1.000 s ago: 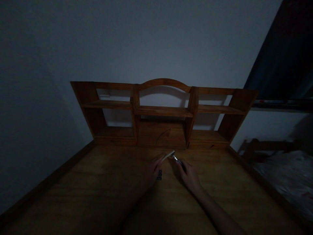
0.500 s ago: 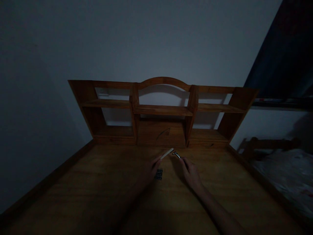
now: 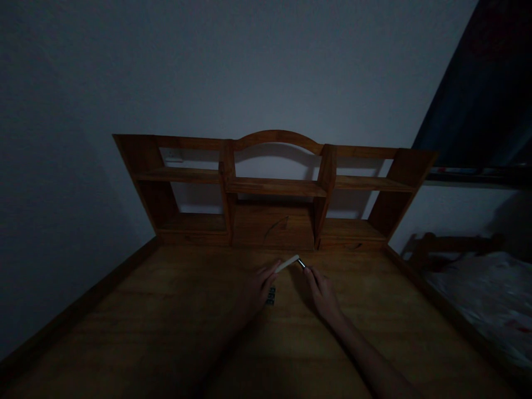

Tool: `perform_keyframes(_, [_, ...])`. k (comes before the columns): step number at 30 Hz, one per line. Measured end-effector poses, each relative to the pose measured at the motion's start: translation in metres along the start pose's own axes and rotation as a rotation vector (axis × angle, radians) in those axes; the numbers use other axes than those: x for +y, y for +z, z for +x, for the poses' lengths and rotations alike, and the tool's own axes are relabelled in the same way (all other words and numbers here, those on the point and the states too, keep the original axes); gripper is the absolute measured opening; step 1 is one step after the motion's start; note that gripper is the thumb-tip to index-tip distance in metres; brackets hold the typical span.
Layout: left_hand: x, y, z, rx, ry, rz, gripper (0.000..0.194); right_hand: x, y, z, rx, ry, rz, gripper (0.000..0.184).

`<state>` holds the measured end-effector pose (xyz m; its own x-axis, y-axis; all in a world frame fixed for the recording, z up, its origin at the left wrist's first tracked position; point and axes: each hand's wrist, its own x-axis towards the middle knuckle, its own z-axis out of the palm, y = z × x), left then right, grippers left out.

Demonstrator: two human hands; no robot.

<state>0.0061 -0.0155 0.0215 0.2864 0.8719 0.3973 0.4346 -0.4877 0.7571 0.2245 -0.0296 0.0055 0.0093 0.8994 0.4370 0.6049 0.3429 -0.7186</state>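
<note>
In the head view my left hand [image 3: 260,284] is closed around one end of a pale, slim stick [image 3: 287,263]. The stick slants up to the right, over the wooden desk. My right hand [image 3: 321,289] grips what looks like a razor [image 3: 302,264] with a shiny metal handle. Its head meets the stick's far tip and is mostly hidden there. A small dark pack [image 3: 270,296] with rows of lighter marks lies on the desk beside my left hand, which partly covers it.
The wooden desk [image 3: 166,310] has raised side edges. A wooden shelf unit [image 3: 276,187] stands along its back, against a pale wall [image 3: 266,66]. To the right are a dark curtain [image 3: 477,100] and a crumpled plastic covering [image 3: 486,288]. The room is dim.
The pale stick has moved slightly right, so its tip now meets the razor's head, which stood just apart before. My left hand has shifted a little to the right.
</note>
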Motion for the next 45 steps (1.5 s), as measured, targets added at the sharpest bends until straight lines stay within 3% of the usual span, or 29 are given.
perform_keyframes(15, [-0.008, 0.002, -0.001, 0.074, 0.075, 0.120, 0.040, 0.004, 0.000, 0.003, 0.030, 0.037, 0.039, 0.045])
perform_keyframes(20, [-0.008, 0.003, -0.002, 0.037, 0.063, 0.170, 0.041, 0.005, 0.001, 0.002, 0.011, 0.027, 0.036, 0.045])
perform_keyframes(24, [-0.008, 0.001, -0.001, 0.099, 0.060, 0.176, 0.040, 0.000, -0.002, 0.002, 0.034, 0.017, 0.058, 0.045])
perform_keyframes(29, [-0.009, 0.002, -0.001, 0.048, 0.063, 0.211, 0.040, -0.003, -0.003, 0.002, 0.019, 0.027, 0.038, 0.047])
perform_keyframes(34, [-0.013, 0.000, 0.002, 0.133, 0.040, 0.216, 0.040, 0.006, 0.000, 0.001, 0.051, -0.055, -0.026, 0.048])
perform_keyframes(39, [-0.012, 0.001, 0.000, 0.098, 0.080, 0.226, 0.041, 0.011, 0.000, 0.001, 0.013, -0.122, -0.103, 0.053])
perform_keyframes(45, [-0.015, 0.002, 0.002, 0.109, 0.067, 0.214, 0.041, 0.004, -0.001, 0.000, -0.006, -0.062, -0.067, 0.044])
